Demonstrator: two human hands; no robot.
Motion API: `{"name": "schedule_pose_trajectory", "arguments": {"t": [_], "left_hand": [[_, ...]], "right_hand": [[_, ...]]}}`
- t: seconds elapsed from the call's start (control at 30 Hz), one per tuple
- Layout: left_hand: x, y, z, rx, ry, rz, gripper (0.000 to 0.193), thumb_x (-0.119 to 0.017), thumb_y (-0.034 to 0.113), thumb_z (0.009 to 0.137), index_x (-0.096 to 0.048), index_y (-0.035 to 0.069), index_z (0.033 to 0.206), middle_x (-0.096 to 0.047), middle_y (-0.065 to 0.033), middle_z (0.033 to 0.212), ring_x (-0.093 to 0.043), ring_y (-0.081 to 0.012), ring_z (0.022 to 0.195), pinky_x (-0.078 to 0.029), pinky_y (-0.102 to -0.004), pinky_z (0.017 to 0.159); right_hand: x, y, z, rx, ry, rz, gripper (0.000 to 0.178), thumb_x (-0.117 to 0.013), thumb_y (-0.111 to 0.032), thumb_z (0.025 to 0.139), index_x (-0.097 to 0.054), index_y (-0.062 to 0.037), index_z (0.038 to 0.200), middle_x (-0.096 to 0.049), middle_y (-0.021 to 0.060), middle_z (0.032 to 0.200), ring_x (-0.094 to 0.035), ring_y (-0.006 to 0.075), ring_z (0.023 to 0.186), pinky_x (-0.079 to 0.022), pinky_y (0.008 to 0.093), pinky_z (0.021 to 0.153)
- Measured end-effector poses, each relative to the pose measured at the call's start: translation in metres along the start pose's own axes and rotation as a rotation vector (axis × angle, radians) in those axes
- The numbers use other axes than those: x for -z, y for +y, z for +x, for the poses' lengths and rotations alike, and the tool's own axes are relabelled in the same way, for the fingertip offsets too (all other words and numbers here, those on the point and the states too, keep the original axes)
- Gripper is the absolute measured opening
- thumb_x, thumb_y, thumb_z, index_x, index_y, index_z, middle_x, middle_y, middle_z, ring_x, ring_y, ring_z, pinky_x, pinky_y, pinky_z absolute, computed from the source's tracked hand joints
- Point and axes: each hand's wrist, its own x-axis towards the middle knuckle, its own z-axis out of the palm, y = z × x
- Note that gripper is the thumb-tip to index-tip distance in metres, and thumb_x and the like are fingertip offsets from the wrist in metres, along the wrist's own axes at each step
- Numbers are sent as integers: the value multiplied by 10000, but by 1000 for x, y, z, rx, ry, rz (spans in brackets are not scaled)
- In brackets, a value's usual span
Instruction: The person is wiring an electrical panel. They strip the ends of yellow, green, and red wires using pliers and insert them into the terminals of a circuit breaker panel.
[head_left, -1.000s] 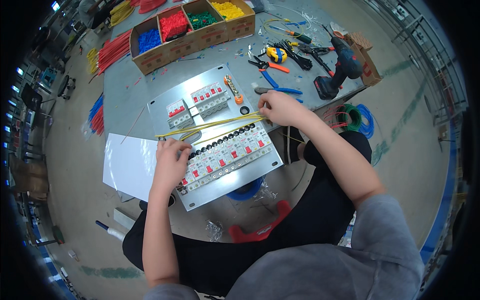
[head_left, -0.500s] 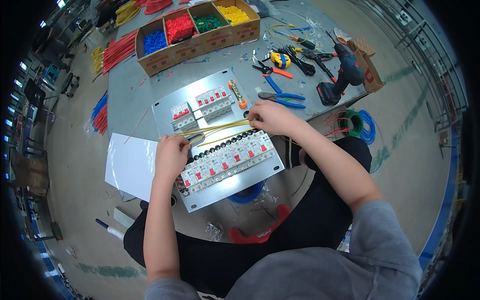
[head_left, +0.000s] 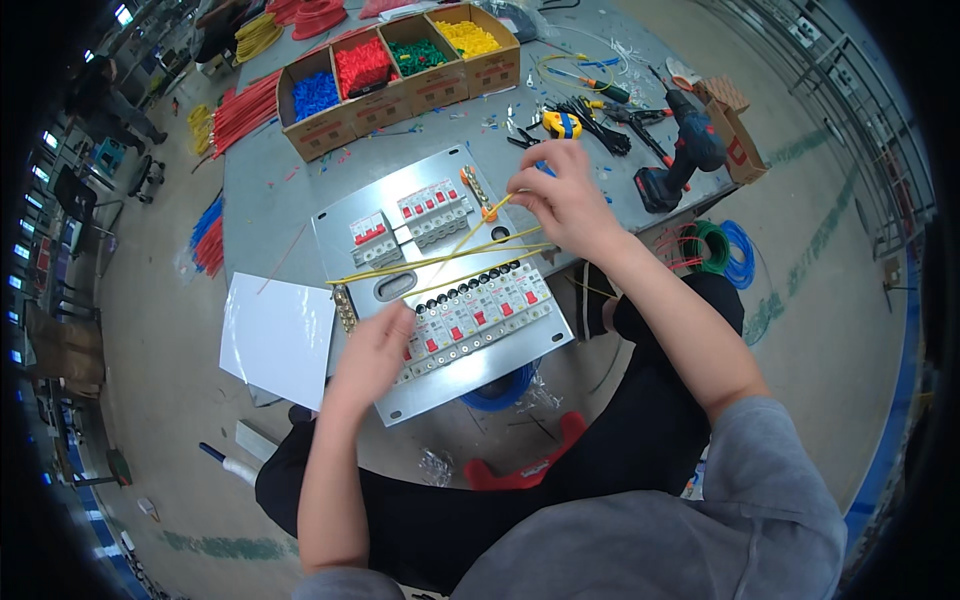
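A yellow wire (head_left: 466,236) is pinched by its upper end in my right hand (head_left: 572,205), raised above the far right of a metal mounting plate (head_left: 450,385). Other yellow wires (head_left: 425,266) lie across the plate's middle. My left hand (head_left: 372,358), slightly blurred, is curled over the left end of a long row of circuit breakers (head_left: 480,318); anything in its fingers is hidden. Farther back on the plate sit a wider breaker group (head_left: 432,205) and a smaller one (head_left: 372,238). One brass terminal bar (head_left: 477,188) is near my right fingers, another (head_left: 345,308) at the left edge.
A divided cardboard box (head_left: 410,98) of coloured caps stands at the back of the grey table (head_left: 265,215). White paper (head_left: 275,335) lies left of the plate. A tape measure (head_left: 562,125), black cable ties (head_left: 600,130) and a cordless drill (head_left: 685,145) are at the right.
My right hand has risen away from the plate, lifting one yellow wire's end. My left hand has drawn nearer to me and rightward, off the wires' left ends, uncovering the plate's oval slot.
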Motion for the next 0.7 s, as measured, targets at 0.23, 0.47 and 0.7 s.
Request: {"name": "schedule_pose_trajectory", "arguments": {"t": [0.23, 0.47, 0.7], "left_hand": [[-42, 29, -25, -224, 246, -49, 351, -554, 269, 1106, -551, 13, 866, -566, -180, 631, -586, -388, 582, -442, -450, 574], [-53, 32, -21, -183, 198, 25, 382, -525, 267, 1115, -557, 3, 841, -574, -208, 639, -597, -425, 596, -432, -477, 569], [-53, 33, -20, -160, 187, -72, 401, -473, 266, 1135, -646, -6, 897, -612, -215, 668, -615, -445, 618, -436, -500, 578]], "right_hand": [[-11, -33, -13, -772, -7, 1166, 625, -766, -275, 997, -423, -44, 1465, -634, 112, 1220, -617, 246, 1208, -534, 411, 1006], [-18, -81, -8, -903, -177, 1549, 387, -598, -127, 1097, -410, -61, 1429, -682, 129, 1086, -763, 282, 999, -649, 378, 857], [-23, -96, -3, -983, -194, 1610, 527, -659, -56, 1047, -324, -87, 1454, -645, 132, 1117, -773, 291, 953, -670, 375, 801]]}}
